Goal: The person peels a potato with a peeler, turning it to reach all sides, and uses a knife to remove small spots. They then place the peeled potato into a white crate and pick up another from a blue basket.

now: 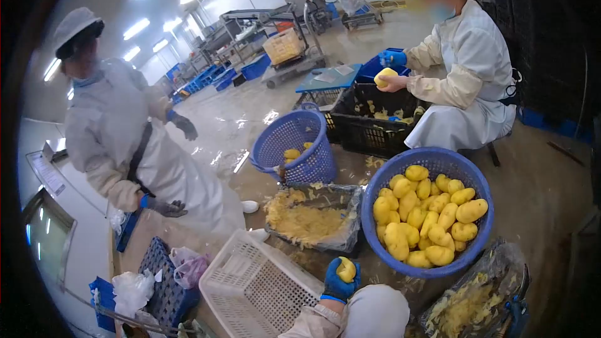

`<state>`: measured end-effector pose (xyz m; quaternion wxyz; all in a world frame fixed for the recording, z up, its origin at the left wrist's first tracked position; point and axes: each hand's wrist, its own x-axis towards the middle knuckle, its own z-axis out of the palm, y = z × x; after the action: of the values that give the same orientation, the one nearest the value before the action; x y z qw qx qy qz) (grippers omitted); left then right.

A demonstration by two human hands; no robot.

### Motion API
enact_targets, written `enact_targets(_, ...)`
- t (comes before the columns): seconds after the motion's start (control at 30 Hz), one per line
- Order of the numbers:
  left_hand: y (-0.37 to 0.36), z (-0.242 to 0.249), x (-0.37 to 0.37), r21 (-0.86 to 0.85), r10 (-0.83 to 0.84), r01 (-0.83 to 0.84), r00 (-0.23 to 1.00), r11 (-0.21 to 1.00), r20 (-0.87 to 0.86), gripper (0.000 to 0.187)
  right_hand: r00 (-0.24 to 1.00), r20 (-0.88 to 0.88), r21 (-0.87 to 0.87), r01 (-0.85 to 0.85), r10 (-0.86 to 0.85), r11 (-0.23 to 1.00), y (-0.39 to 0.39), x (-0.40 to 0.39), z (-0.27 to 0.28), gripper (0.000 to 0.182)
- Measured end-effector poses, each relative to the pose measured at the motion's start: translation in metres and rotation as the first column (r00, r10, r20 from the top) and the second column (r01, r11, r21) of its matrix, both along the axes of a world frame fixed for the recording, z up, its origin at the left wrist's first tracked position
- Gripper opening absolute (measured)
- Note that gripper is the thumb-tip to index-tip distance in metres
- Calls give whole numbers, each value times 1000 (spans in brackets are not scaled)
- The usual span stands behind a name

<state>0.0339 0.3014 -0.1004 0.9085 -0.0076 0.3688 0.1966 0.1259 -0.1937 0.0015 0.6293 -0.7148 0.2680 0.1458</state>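
Observation:
My left hand [341, 280], in a blue glove, is closed around a peeled yellow potato [346, 270]. It is above the right edge of a white perforated crate [250, 278]. At the lower right, my right hand [516, 318], also blue-gloved, is partly in shadow and closed on a narrow tool that looks like a peeler [524, 283]. Beneath it lies a plastic-lined tray [438, 320] with potato peelings [469, 307]. Just beyond my hands stands a round blue basket [370, 213] heaped with peeled potatoes [426, 216].
A second blue basket [291, 134] holds a few potatoes. A tray of peelings [354, 228] lies between the baskets. One co-worker [466, 62] sits at the right, holding a potato over a black crate [360, 128]. Another person [125, 131] stands at the left. The floor [238, 112] looks wet.

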Motion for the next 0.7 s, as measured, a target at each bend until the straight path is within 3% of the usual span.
enact_targets(0.07,12,-16,19,-31,10,-11,1000,999,-16,22,1000,-22,44,22,-22,999,-1,10,-13,26)
enact_targets(0.13,32,-19,52,48,30,-32,999,998,34,21,945,226,-259,-174,235,950,2,22,-18,25)
enact_targets(0.17,45,-16,71,136,49,-60,996,989,81,20,946,229,-264,-167,230,950,3,29,-19,25)
enact_targets(0.2,73,-16,95,73,-92,81,983,994,161,19,837,289,-539,-259,465,801,2,35,-17,25)
enact_targets(0.23,93,-3,129,470,-56,-24,986,882,155,25,685,260,-772,-276,681,573,6,39,-11,24)
enact_targets(0.27,132,8,167,434,-20,-122,951,893,308,23,688,258,-775,-272,678,571,13,44,-4,24)
enact_targets(0.3,164,55,210,327,32,-150,940,933,338,29,801,272,-599,-292,533,745,32,49,11,25)
enact_targets(0.33,215,78,254,544,-190,-230,771,807,608,38,894,237,-393,-269,379,880,52,51,26,25)
enact_targets(0.37,237,123,289,595,-62,-234,899,769,433,48,894,239,-401,-264,379,877,74,53,42,25)
enact_targets(0.4,277,135,322,560,2,-181,952,808,305,57,927,261,-371,-160,268,915,98,57,60,26)
enact_targets(0.43,287,139,336,567,-20,-138,964,812,263,61,949,277,-337,-52,152,940,109,61,70,26)
enact_targets(0.47,297,144,350,572,-43,-95,974,815,222,65,951,275,-340,-41,141,940,104,61,63,26)
enact_targets(0.53,272,157,344,702,24,-87,995,707,100,68,946,279,-318,-71,164,945,86,59,38,28)
enact_targets(0.57,268,153,337,674,4,-72,995,736,102,68,947,273,-324,-74,168,943,75,61,30,28)
enact_targets(0.7,259,108,301,521,-35,-13,996,853,83,64,972,-125,-691,-228,197,686,52,68,14,33)
